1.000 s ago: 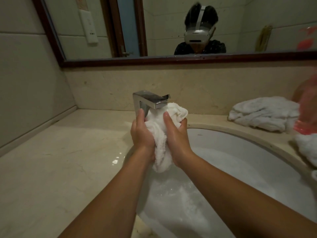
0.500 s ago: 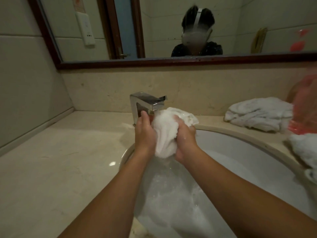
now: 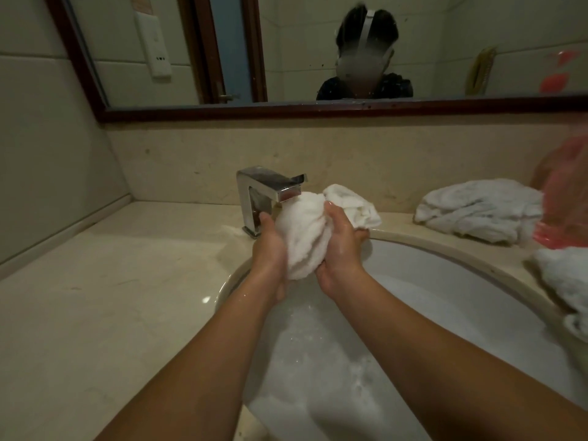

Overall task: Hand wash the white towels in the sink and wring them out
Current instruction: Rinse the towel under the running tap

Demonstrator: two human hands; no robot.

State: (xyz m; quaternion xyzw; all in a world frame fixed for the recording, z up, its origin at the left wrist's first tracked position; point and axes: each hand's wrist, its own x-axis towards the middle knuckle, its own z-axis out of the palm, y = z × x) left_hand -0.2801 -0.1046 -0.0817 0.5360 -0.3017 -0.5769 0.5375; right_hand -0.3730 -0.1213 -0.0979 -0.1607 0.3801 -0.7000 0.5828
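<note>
- Head view: the pale stone surface (image 3: 111, 297) is lying smooth and faintly veined at the sink's nine o'clock, and one small wet glint is showing near the rim.
- The faucet (image 3: 267, 189), a square chrome block with a flat spout, is standing at the sink's eleven o'clock. Its tip is sitting right at the top of the cloth, and I cannot tell whether water is running.
- The left hand (image 3: 270, 249) is clamping the left flank of the towel (image 3: 307, 237), thumb pointing up and fingers hidden behind the cloth.
- The towel is being held in the air over the sink's twelve o'clock edge, between both hands.
  - A second ago it was hanging below the hands as a long twisted rope.
  - Now it is being bunched into a short, fat wad, with a loose end flopping out toward two o'clock.
  - I judge that squeezing is under way but not finished, since the thick, nubby terry is looking soaked and heavy.
- The right hand (image 3: 342, 249) is gripping the right flank, fingers wrapping round the cloth and skin shining wet.
- The sink (image 3: 429, 272), a round white glazed bowl with a beige rim, is holding cloudy, foamy water (image 3: 318, 361) below the hands.
- A heap of towels (image 3: 477, 211), white, crumpled and rope-creased, is resting on the surface at two o'clock.
- Another white towel (image 3: 563, 281) is lying at three o'clock by the frame's edge. Whether these are washed yet, I cannot say.
- A pink translucent plastic thing (image 3: 563, 198) is showing blurred just behind them.
</note>
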